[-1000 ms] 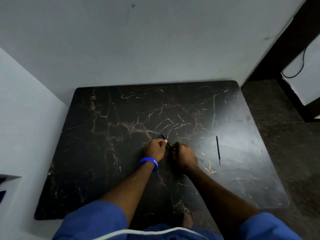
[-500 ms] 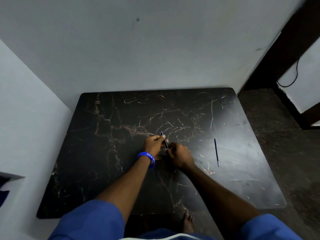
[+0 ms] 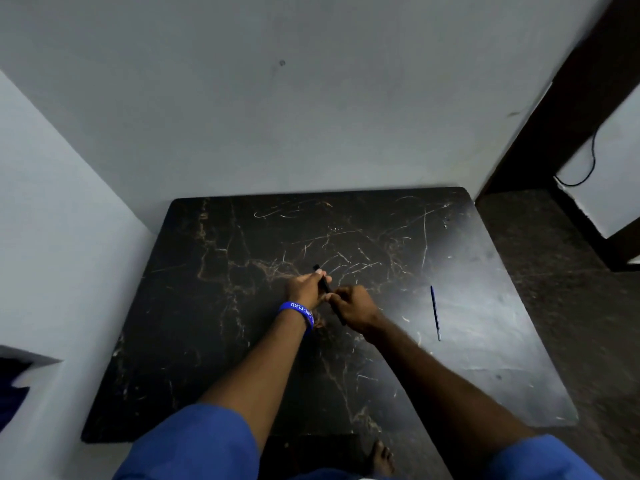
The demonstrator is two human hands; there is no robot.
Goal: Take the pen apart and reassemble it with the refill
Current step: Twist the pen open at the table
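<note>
A dark pen point(image 3: 323, 282) is held over the middle of the black marble table point(image 3: 207, 306). My left hand point(image 3: 306, 287), with a blue wristband, grips the pen's upper part, whose end sticks out past my fingers. My right hand point(image 3: 353, 304) closes on the pen's lower part, just to the right and nearer to me. The two hands touch. A thin blue refill point(image 3: 435, 312) lies alone on the table to the right of my right hand. How far the pen's parts are joined is hidden by my fingers.
White walls point(image 3: 311, 116) stand behind the table and along its left side. Dark floor point(image 3: 571, 271) and a dark door frame point(image 3: 571, 98) with a black cable lie to the right. A bare foot point(image 3: 381, 459) shows under the table's near edge.
The camera has tilted up, so the table sits lower in view. Both hands keep their hold on the pen and stay together; the refill has not moved.
</note>
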